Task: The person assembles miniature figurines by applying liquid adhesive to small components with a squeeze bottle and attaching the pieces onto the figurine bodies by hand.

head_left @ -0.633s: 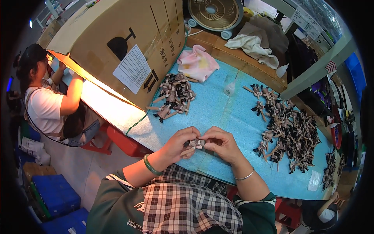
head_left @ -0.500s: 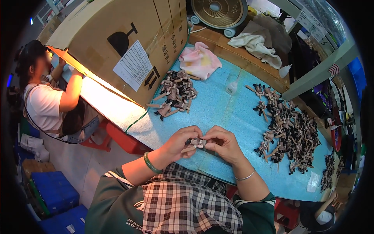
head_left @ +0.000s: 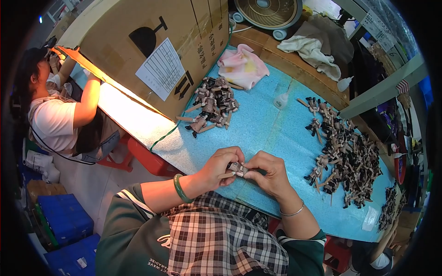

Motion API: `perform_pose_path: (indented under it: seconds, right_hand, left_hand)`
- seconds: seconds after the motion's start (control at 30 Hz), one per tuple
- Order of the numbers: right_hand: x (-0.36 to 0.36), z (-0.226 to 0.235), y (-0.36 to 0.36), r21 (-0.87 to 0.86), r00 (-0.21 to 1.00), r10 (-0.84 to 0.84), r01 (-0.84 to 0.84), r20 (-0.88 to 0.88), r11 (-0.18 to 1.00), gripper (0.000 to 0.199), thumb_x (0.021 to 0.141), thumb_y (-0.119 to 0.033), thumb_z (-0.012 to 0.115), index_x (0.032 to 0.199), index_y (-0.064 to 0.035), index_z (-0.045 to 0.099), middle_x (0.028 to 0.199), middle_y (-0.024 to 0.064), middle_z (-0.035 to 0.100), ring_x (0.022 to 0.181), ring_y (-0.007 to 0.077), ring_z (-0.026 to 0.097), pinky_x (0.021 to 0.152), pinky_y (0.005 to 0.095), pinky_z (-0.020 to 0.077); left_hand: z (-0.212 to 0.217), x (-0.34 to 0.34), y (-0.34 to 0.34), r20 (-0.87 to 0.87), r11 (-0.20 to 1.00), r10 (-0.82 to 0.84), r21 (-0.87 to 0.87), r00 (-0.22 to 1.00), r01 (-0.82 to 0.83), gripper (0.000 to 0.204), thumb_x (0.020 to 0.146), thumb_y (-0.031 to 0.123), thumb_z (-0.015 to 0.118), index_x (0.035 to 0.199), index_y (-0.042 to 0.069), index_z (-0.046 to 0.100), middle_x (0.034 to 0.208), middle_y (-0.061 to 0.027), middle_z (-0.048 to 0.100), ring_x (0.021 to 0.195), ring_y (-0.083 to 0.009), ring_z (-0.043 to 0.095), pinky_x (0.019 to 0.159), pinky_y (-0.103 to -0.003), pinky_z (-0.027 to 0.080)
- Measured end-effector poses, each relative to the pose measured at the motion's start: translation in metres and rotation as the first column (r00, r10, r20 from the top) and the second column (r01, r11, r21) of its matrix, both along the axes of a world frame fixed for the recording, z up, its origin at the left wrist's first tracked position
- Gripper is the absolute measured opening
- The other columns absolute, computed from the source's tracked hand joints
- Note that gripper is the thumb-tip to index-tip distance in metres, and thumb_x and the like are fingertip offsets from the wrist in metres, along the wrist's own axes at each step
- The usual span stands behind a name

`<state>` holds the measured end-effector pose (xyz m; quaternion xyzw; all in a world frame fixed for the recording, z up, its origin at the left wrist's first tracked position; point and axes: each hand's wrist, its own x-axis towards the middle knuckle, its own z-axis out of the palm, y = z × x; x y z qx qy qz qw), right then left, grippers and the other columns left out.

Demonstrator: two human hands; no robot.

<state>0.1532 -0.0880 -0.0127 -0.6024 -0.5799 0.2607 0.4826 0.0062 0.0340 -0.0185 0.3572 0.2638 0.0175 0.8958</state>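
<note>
Between both hands, just above the near table edge, is a small toy figure (head_left: 238, 169) in brownish-grey and dark tones. My left hand (head_left: 220, 168) is closed round one side of it, its fingers curled over and hiding part of the figure. Pinching the other side are the thumb and forefinger of my right hand (head_left: 267, 172). A pale, flat strip (head_left: 225, 175) sticks out by the left fingers. Similar figures lie in a smaller heap (head_left: 214, 105) beyond my left hand and in a large heap (head_left: 350, 156) to the right.
A tall cardboard box (head_left: 156, 55) walls off the left. A pink-and-yellow cloth (head_left: 242, 66), a small white bottle (head_left: 281, 100) and a fan (head_left: 269, 11) are farther back. A grey post (head_left: 382, 87) slants at right. Another person (head_left: 57, 110) sits at left.
The whole view has shifted slightly. Both hands keep hold of the toy figure, with little change in the fingers. The person at left has raised a hand nearer the head.
</note>
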Motion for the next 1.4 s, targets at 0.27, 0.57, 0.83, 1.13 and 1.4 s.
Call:
perform_pose_path:
  seconds: [0.27, 0.57, 0.83, 1.13, 1.4]
  right_hand:
    - [-0.004, -0.004, -0.002, 0.018, 0.999, -0.034, 0.035, -0.036, 0.999, 0.022, 0.068, -0.005, 0.078, 0.086, -0.0023, 0.067, 0.077, 0.0070, 0.062, 0.069, 0.0182, 0.063, 0.059, 0.0276, 0.0492]
    - [-0.006, -0.006, 0.003, 0.028, 0.997, -0.040, 0.043, -0.069, 0.999, 0.022, 0.068, -0.005, 0.078, 0.087, -0.0023, 0.067, 0.077, 0.0075, 0.062, 0.069, 0.0188, 0.063, 0.059, 0.0280, 0.0489]
    - [-0.005, -0.004, 0.001, 0.000, 0.997, -0.081, 0.081, -0.010, 0.997, 0.019, 0.066, -0.008, 0.079, 0.081, -0.0023, 0.068, 0.075, 0.0099, 0.064, 0.068, 0.0224, 0.062, 0.061, 0.0302, 0.0490]
    - [-0.005, -0.020, -0.005, 0.029, 0.991, -0.039, 0.043, -0.127, 0.999, 0.016, 0.071, -0.006, 0.077, 0.085, -0.0028, 0.069, 0.075, 0.0067, 0.063, 0.069, 0.0156, 0.060, 0.061, 0.0260, 0.0465]
    - [-0.017, -0.004, -0.006, -0.003, 0.976, -0.108, 0.109, -0.191, 0.994, 0.011, 0.075, -0.006, 0.072, 0.083, 0.0001, 0.069, 0.073, 0.0069, 0.060, 0.065, 0.0143, 0.059, 0.060, 0.0259, 0.0466]
  left_hand:
    - [0.001, 0.000, 0.000, 0.003, 1.000, -0.003, 0.005, 1.000, 0.003, 0.018, 0.088, 0.011, 0.034, 0.086, 0.004, 0.050, 0.064, -0.0088, 0.050, 0.032, -0.0143, 0.041, 0.028, -0.025, 0.028]
    - [-0.002, -0.003, 0.006, 0.033, 1.000, -0.027, -0.002, 0.999, 0.027, 0.016, 0.088, 0.011, 0.037, 0.090, 0.003, 0.050, 0.062, -0.0065, 0.050, 0.036, -0.0126, 0.044, 0.032, -0.023, 0.030]
    - [-0.013, -0.004, 0.001, 0.063, 0.981, -0.064, 0.185, 0.996, 0.052, 0.023, 0.074, -0.009, 0.048, 0.093, 0.003, 0.050, 0.061, -0.0026, 0.046, 0.040, -0.0097, 0.044, 0.033, -0.022, 0.027]
    - [-0.018, -0.002, -0.001, -0.030, 0.999, -0.039, 0.018, 0.999, 0.039, 0.016, 0.091, 0.019, 0.039, 0.089, 0.010, 0.053, 0.061, -0.0037, 0.051, 0.035, -0.0133, 0.045, 0.028, -0.025, 0.027]
    - [-0.020, -0.002, 0.002, -0.014, 0.992, -0.084, 0.096, 0.996, 0.085, 0.016, 0.089, 0.014, 0.037, 0.092, 0.006, 0.051, 0.059, -0.0042, 0.047, 0.036, -0.0137, 0.043, 0.030, -0.025, 0.027]
